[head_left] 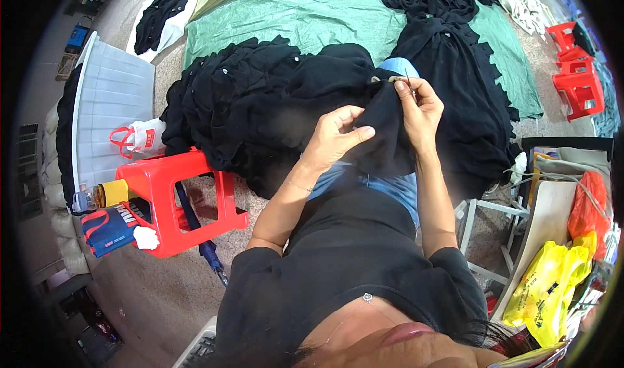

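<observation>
A piece of black garment (382,134) hangs in front of my lap. My right hand (421,108) pinches its upper edge, beside a small yellowish strip at the fingertips. A thin dark pointed tip rises by that thumb and forefinger; its kind is too small to tell. At the garment's left edge is my left hand (335,137), thumb stretched away from the half-curled fingers, with black cloth showing in the gap. Whether those fingertips touch the cloth is unclear. Heaped black garments (240,95) lie to the left, and more black cloth (455,88) drapes to the right.
Green sheeting (292,17) spreads beyond the heap. A red stool (175,173) stands at left, bearing a blue bag (110,235), near a grey bin (114,108) and a folded umbrella (211,257). Right are a metal frame (471,225), a yellow bag (546,290) and red stools (578,85).
</observation>
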Tool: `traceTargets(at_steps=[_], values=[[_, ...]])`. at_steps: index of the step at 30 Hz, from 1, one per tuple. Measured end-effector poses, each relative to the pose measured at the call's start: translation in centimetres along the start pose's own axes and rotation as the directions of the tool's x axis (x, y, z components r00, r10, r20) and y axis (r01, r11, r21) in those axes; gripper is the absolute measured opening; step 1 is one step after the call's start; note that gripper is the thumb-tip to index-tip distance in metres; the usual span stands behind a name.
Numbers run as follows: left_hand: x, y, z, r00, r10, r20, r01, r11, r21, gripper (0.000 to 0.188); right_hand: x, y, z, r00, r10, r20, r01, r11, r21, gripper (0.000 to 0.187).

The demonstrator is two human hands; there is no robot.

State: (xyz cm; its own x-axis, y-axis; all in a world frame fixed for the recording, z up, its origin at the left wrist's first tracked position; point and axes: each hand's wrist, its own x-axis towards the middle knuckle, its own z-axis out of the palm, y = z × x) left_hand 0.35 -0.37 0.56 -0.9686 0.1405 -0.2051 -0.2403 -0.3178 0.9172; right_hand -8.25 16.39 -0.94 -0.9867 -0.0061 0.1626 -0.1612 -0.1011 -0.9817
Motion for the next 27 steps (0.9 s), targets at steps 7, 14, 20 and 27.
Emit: traceTargets(at_steps=[7, 14, 20, 27], values=[[-2.1, 3.2, 0.9, 0.999, 0.032, 0.031, -0.033, 0.999, 0.040, 0.026, 1.2, -2.6, -0.5, 0.982, -0.122, -0.142, 0.138, 0.985, 0.105, 0.007], [-2.6, 5.6, 2.9, 0.953, 0.296, -0.069, -0.260, 0.912, 0.317, 0.021, 0.0, -4.2, -0.3, 0.994, -0.107, 0.031, 0.105, 0.992, 0.064, 0.009], [-0.9, 0.5, 2.1, 0.923, 0.279, -0.263, -0.232, 0.953, 0.195, 0.018, -2.6, -2.2, -1.3, 0.998, -0.014, 0.062, 0.027, 0.976, -0.216, 0.023], [-0.7, 0.3, 2.5, 0.899, 0.321, -0.300, -0.217, 0.918, 0.333, 0.020, -5.0, -3.8, -0.8, 0.964, -0.185, 0.191, 0.245, 0.899, -0.364, 0.017]])
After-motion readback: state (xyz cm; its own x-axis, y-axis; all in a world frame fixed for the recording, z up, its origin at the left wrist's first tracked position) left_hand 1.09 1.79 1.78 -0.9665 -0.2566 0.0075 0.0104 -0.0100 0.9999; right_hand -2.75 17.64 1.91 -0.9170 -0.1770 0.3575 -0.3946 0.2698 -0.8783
